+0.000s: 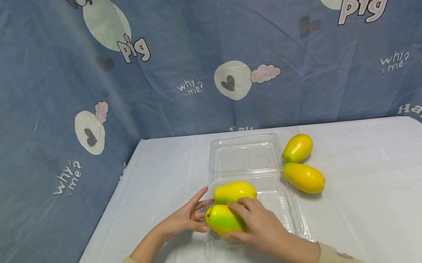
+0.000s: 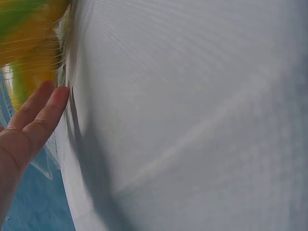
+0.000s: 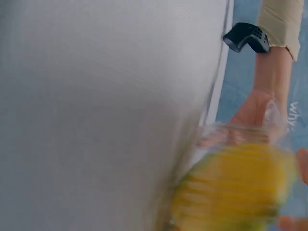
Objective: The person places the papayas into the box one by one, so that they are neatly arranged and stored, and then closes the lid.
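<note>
Backdrop cloth (image 1: 38, 102): blue, printed with "pig", "why? me?" and "Ha!!"; no brand marks on anything else.

Surface (image 1: 376, 200): white cover, runs to the cloth at 12 o'clock.

Clear clamshell box (image 1: 280, 203): lid folded open toward 12 o'clock, tray toward 6. Thin plastic; judged light, flexible and easy to dent or skid.

Mangoes, yellow-green. Two loose mangoes (image 1: 303, 177) lie on the surface at 3 o'clock of the box, close together. Far mango (image 1: 234, 191) lies in the tray. Near mango (image 1: 222, 219) lies at the tray's 9 o'clock end, just on the 6 o'clock side of the far one.

Right hand (image 1: 261, 227): fingers curled over the near mango, gripping it from above.

Left hand (image 1: 187, 217): fingers straight and relaxed, tips touching the tray's 9 o'clock edge beside the fruit, holding nothing.

Handling judgement: skin looks smooth and glossy, so possibly slippery; rounded, firm shape. Best taken across the thick middle. Both wrist views are blurred.
</note>
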